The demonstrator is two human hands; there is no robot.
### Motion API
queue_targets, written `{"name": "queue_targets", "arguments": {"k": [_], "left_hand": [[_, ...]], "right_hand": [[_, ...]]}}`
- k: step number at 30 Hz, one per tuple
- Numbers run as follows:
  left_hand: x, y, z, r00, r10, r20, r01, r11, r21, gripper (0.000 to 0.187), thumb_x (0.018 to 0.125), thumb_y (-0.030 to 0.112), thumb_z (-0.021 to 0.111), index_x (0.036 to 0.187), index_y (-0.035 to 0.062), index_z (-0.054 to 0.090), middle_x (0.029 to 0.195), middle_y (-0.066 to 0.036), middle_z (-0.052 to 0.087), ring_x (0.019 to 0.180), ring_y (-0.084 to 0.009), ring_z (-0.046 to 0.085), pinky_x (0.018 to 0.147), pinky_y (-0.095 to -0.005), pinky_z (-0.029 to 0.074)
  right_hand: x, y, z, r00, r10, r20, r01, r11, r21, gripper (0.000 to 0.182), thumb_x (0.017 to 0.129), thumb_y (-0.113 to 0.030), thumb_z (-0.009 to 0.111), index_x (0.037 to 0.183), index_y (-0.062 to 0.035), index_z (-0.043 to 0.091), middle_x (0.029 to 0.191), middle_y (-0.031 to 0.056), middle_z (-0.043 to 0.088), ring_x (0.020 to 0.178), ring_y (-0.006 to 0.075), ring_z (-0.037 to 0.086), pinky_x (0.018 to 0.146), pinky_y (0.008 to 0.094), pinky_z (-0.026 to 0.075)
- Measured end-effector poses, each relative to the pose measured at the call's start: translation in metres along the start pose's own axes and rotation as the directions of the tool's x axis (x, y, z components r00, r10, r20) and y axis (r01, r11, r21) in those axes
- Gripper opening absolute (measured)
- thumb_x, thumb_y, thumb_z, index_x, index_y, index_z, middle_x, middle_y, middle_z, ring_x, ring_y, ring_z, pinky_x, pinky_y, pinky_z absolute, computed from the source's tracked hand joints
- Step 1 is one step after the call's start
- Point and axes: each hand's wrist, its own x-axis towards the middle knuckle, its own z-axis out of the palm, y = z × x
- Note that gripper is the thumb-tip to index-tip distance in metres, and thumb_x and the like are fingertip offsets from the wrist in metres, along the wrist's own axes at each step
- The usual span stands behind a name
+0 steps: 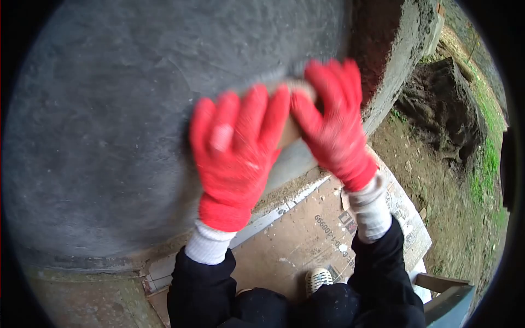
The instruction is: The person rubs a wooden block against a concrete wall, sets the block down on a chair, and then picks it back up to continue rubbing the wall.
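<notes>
Both my hands wear red coated gloves with white cuffs. My left hand (235,147) lies over a tan, flat, board-like tool (291,133), its fingers bent across the top. My right hand (336,123) grips the right end of the same tool, thumb toward the left hand. The tool is pressed against or held very close to a smooth dark grey plastered wall (109,120). Motion blur and the gloves hide most of it, so its exact kind cannot be made out.
Printed cardboard (284,240) covers the floor under my shoe (318,280). The wall ends at a rough grey edge (402,60) on the right. Beyond it are a dark rock-like mound (445,106), bare soil and grass. A grey metal piece (451,303) stands at lower right.
</notes>
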Motion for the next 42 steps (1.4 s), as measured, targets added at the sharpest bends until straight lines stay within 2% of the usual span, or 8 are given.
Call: {"name": "queue_targets", "arguments": {"k": [5,10,15,18,24,28,36,42], "left_hand": [[-0.043,0.021,0.024,0.997,-0.010,-0.083,0.012,0.999,0.030,0.065,0.055,0.030,0.086,0.115,0.0183,0.066,0.124,-0.004,0.054,0.109,-0.0252,0.052,0.091,-0.0482,0.044],[-0.217,0.106,0.087,0.963,0.084,0.256,-0.051,0.990,-0.133,0.039,0.079,0.014,0.066,0.118,0.0159,0.063,0.121,-0.005,0.052,0.109,-0.0252,0.050,0.090,-0.0450,0.045],[-0.121,0.062,0.050,0.984,0.081,0.159,-0.071,0.995,-0.072,0.030,0.077,0.009,0.067,0.107,0.0135,0.067,0.115,-0.005,0.056,0.101,-0.0252,0.052,0.084,-0.0448,0.047],[-0.035,0.024,0.021,0.998,-0.050,-0.046,0.049,0.999,-0.024,0.050,0.061,0.029,0.086,0.104,0.0114,0.066,0.114,-0.004,0.057,0.094,-0.0270,0.057,0.075,-0.0480,0.045],[-0.130,0.070,0.059,0.993,0.051,0.108,-0.050,0.999,-0.013,0.021,0.079,0.020,0.068,0.099,0.0126,0.066,0.101,-0.004,0.060,0.084,-0.0231,0.057,0.071,-0.0404,0.045],[-0.242,0.109,0.104,0.929,0.219,0.299,-0.213,0.976,-0.054,0.051,0.083,0.012,0.065,0.133,0.0174,0.053,0.134,-0.006,0.043,0.118,-0.0236,0.044,0.099,-0.0467,0.044],[-0.113,0.061,0.054,0.997,0.049,0.053,-0.049,0.999,-0.002,0.035,0.081,0.015,0.072,0.115,0.0199,0.065,0.125,-0.001,0.050,0.109,-0.0238,0.049,0.088,-0.0439,0.045],[-0.211,0.101,0.096,0.985,0.091,0.148,-0.086,0.995,-0.042,0.035,0.082,0.017,0.071,0.116,0.0200,0.063,0.120,0.001,0.052,0.108,-0.0223,0.049,0.092,-0.0419,0.044]], "right_hand": [[-0.040,-0.019,0.011,0.991,0.124,0.042,-0.126,0.990,0.060,0.061,0.070,-0.014,0.073,0.127,-0.0295,0.059,0.130,0.0135,0.049,0.115,0.0375,0.049,0.102,0.0595,0.036],[-0.251,-0.082,0.068,0.906,0.299,0.300,-0.348,0.930,0.123,0.044,0.071,-0.008,0.071,0.112,-0.0190,0.059,0.117,0.0142,0.053,0.110,0.0358,0.051,0.102,0.0587,0.039],[-0.125,-0.053,0.027,0.780,0.522,0.346,-0.616,0.740,0.271,0.036,0.077,-0.012,0.072,0.110,-0.0194,0.064,0.113,0.0146,0.055,0.108,0.0374,0.053,0.100,0.0587,0.039],[-0.041,-0.014,0.011,0.998,0.043,0.035,-0.043,0.999,0.011,0.062,0.062,-0.015,0.069,0.121,-0.0284,0.061,0.124,0.0129,0.052,0.111,0.0366,0.051,0.096,0.0595,0.039],[-0.157,-0.052,0.051,0.969,0.235,0.077,-0.240,0.968,0.072,0.047,0.068,-0.015,0.072,0.112,-0.0254,0.061,0.120,0.0128,0.052,0.105,0.0369,0.052,0.093,0.0600,0.040],[-0.251,-0.088,0.070,0.879,0.387,0.280,-0.442,0.880,0.173,0.038,0.071,-0.006,0.071,0.106,-0.0130,0.060,0.110,0.0141,0.055,0.099,0.0372,0.055,0.091,0.0550,0.044],[-0.099,-0.041,0.017,0.911,0.370,0.181,-0.398,0.904,0.156,0.040,0.076,-0.008,0.070,0.113,-0.0172,0.058,0.115,0.0123,0.056,0.104,0.0360,0.054,0.094,0.0586,0.040],[-0.233,-0.077,0.068,0.907,0.364,0.210,-0.391,0.915,0.104,0.038,0.074,-0.007,0.069,0.109,-0.0166,0.058,0.119,0.0139,0.054,0.108,0.0378,0.052,0.100,0.0618,0.036]]}}
